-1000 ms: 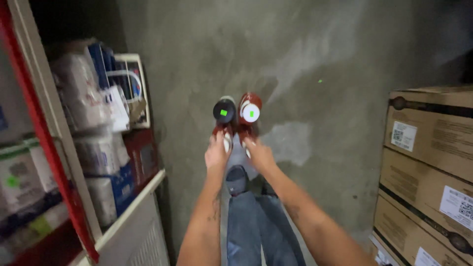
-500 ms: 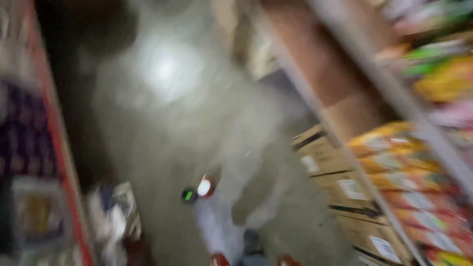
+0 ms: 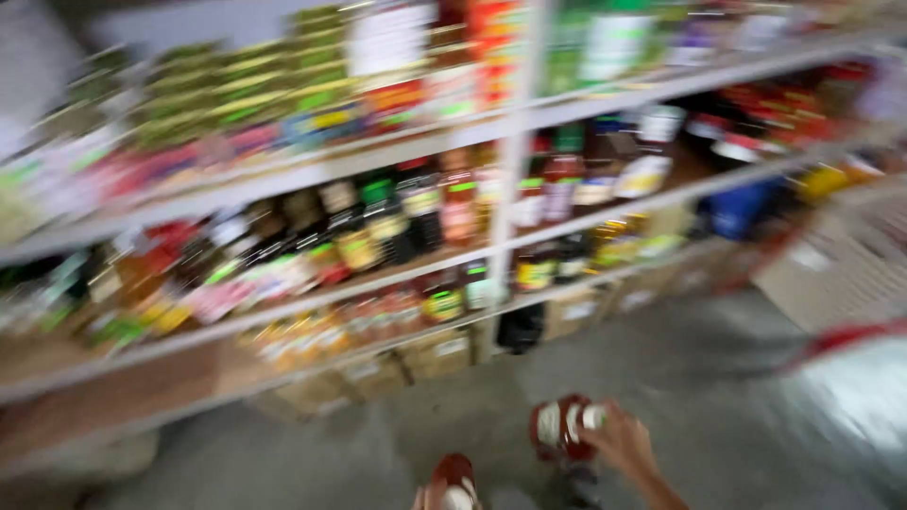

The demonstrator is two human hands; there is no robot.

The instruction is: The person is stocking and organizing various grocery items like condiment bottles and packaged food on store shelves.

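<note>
View swung from floor and cartons to stocked shelving (image 3: pixel 283 179); right hand (image 3: pixel 624 442) is closed round a red bottle (image 3: pixel 564 428) low centre-right, left hand's (image 3: pixel 427 495) grip cannot be told beside a second red bottle (image 3: pixel 455 480) at the near edge, and either could be knocked against the shelf edge if carried blind.

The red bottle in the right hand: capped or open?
Capped: the red bottle, held in the right hand, shows a white cap on its end.
</note>
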